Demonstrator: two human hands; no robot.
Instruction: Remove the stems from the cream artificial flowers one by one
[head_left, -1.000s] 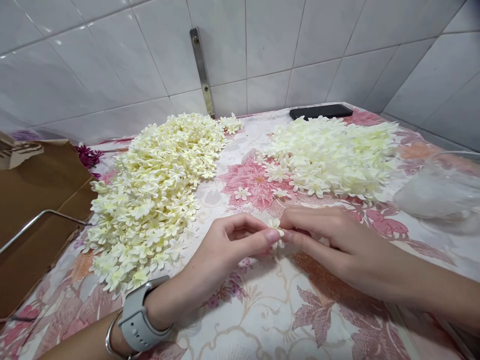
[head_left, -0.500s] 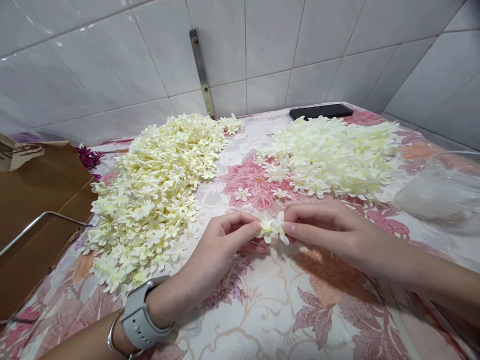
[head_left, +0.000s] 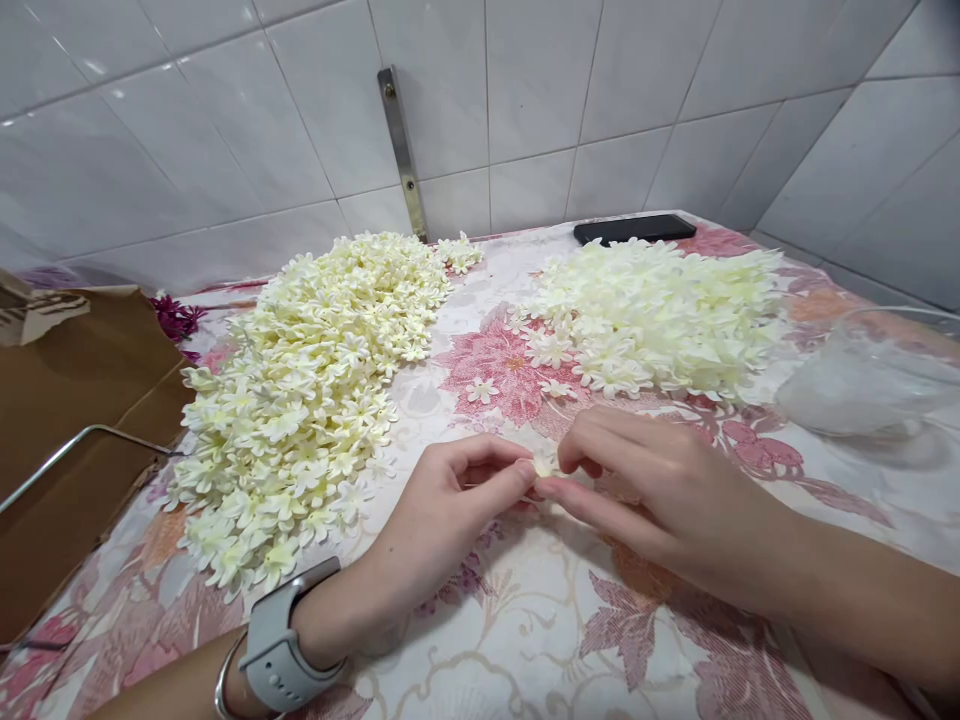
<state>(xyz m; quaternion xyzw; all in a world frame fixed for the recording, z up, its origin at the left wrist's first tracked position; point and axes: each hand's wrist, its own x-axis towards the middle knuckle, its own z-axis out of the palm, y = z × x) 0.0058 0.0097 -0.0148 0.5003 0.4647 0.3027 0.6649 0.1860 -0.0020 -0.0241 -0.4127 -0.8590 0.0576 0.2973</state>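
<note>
Between my two hands is a small cream artificial flower (head_left: 546, 462), mostly hidden by fingers. My left hand (head_left: 465, 500) pinches it between thumb and forefinger from the left. From the right, my right hand (head_left: 637, 480) has its thumb and bent fingers closed at the flower's other side. Left of my hands lies a large heap of cream artificial flowers (head_left: 322, 380). Beyond my right hand is a second, paler heap of flower pieces (head_left: 660, 315). Two single blossoms lie apart on the cloth, one of them a small white flower (head_left: 481, 390).
A floral tablecloth (head_left: 487, 650) covers the table against a tiled wall. A black phone (head_left: 634, 229) lies at the back. On the right sits a clear plastic bag (head_left: 862, 385). An open cardboard box (head_left: 82, 400) and a bent metal rod (head_left: 90, 430) are at the left.
My right hand has moved in closer to my left fingertips, its fingers now more curled. The two flowers visible between the hands before are now mostly covered.
</note>
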